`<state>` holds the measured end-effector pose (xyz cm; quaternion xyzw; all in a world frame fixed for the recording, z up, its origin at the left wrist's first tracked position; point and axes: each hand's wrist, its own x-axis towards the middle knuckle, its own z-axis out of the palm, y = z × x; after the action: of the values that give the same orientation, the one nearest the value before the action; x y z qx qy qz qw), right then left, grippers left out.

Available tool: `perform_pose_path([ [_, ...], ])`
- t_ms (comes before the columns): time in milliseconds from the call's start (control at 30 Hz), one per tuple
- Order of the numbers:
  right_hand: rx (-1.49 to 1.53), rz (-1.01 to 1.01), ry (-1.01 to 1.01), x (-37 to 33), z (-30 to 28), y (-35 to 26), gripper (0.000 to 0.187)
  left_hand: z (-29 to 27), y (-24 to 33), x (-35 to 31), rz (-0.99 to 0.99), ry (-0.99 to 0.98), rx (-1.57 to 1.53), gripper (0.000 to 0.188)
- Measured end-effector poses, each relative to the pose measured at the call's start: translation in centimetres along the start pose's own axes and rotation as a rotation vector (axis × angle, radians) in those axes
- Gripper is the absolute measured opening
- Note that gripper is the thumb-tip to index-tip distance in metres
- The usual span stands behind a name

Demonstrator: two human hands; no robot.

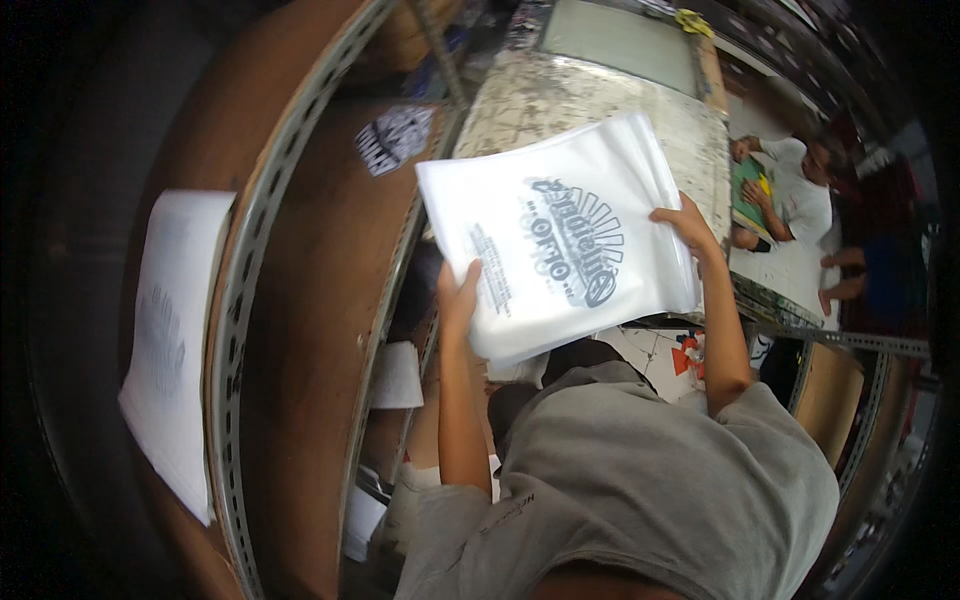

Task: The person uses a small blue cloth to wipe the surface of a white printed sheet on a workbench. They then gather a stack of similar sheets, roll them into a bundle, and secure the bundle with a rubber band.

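Between my two hands is a thick stack of white printed plastic sheets (500, 200), soft and slightly see-through, with a dark grey design on top. Whether they are flat sheets or bags I cannot tell. My left hand (460, 292) grips the left edge, thumb on top and fingers hidden beneath. On the opposite edge my right hand (687, 226) is closed, its thumb on the upper face. The stack is raised and tilted, over the near end of a paint-stained worktable (600, 95). Its layered edges show near my right hand.
A metal-framed wooden shelf (290, 300) runs along my left, with another printed white stack (180, 340) on it. A black-and-white printed piece (395, 138) lies on a shelf board. A framed pane (620, 42) rests on the worktable. At right, a person (800, 190) sits low with a green board (746, 190).
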<state>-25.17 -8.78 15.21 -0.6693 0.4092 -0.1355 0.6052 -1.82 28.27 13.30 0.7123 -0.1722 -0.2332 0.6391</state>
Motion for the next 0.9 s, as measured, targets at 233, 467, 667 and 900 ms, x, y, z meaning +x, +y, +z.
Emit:
perform_pose_path([
  [233,0.026,0.201,0.201,4.7,-9.7,14.9,0.085,13.0,-7.2,8.6,-0.243,-0.086,0.072,0.040],
  [467,-0.541,0.077,0.313,4.0,-2.9,15.2,0.119,5.4,-8.1,6.9,-0.172,0.040,0.820,0.082],
  [667,-0.648,-0.148,0.514,1.8,2.6,1.0,0.101,-3.6,15.8,-7.2,-0.085,-0.454,0.596,0.069],
  [900,0.361,-1.108,-0.251,-4.3,28.4,-29.5,0.033,-30.7,34.4,-22.1,0.381,1.067,0.878,0.054],
])
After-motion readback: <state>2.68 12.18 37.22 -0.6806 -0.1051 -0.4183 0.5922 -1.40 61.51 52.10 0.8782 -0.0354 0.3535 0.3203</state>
